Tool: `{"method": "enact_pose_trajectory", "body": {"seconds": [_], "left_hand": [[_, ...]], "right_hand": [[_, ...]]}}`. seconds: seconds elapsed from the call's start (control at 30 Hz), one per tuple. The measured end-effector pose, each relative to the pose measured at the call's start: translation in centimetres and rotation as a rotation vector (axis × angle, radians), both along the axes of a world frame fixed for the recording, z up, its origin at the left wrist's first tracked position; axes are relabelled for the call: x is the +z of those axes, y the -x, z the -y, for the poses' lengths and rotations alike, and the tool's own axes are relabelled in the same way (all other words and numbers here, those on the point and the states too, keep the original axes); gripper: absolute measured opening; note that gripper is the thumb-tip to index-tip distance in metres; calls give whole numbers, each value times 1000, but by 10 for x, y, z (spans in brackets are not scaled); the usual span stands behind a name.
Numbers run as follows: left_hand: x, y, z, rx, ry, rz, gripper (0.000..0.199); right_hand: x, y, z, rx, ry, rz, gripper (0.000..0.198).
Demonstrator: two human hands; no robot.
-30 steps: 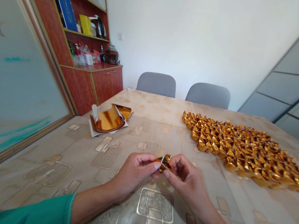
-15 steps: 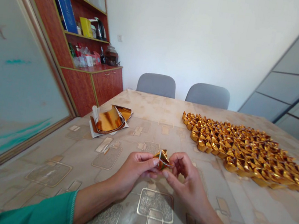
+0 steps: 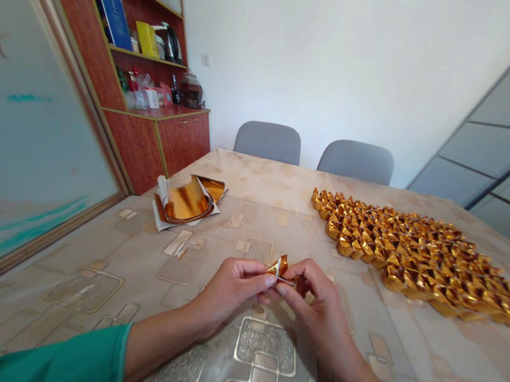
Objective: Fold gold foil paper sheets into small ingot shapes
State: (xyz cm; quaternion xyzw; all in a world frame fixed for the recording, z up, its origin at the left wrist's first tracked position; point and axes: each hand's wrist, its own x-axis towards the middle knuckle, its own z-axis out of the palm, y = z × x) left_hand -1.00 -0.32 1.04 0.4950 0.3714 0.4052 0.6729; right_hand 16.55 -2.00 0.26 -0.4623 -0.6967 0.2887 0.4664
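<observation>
Between my two hands is a small folded piece of gold foil paper (image 3: pixel 279 266), held just above the table; its pale edges show and the fingers cover much of it. My left hand (image 3: pixel 242 281) pinches its left side between thumb and fingers. On the other side, my right hand (image 3: pixel 311 294) grips it with thumb and curled fingers. Many folded gold foil paper pieces (image 3: pixel 398 249) stand in close rows to the right. A stack of curled gold foil sheets (image 3: pixel 187 202) with white backs lies to the left.
A patterned cover lies over the table (image 3: pixel 88 326). Two grey chairs (image 3: pixel 268 142) stand at its far side against the white wall. A reddish-brown cabinet (image 3: pixel 162 140) with shelves of household things is at the back left, beside a sliding glass door (image 3: pixel 32 122).
My right fingers have closed in around the foil piece, and its right part is pressed flatter, with a pale edge turned up. Both hands stay in nearly the same place.
</observation>
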Motion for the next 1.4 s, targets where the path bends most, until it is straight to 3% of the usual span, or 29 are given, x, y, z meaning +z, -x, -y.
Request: {"method": "enact_pose_trajectory", "body": {"seconds": [0.3,0.47,0.7,0.9,1.23,1.4], "left_hand": [[-2,1,-2,-34,167,68,28],[-2,1,-1,-39,254,136,31],[-3,3,-2,-68,232,137,32],[-4,0,1,-87,173,96,33],[-8,-1,0,-90,178,50,31],[-6,-4,0,-18,213,55,30]], "right_hand": [[0,-1,0,7,-44,59,11],[4,-1,1,-71,-48,55,14],[0,-7,-3,-27,3,-21,17],[-2,-2,-2,44,126,-236,23],[-1,-4,-5,32,23,-47,23],[1,-3,-1,29,62,-3,21]]}}
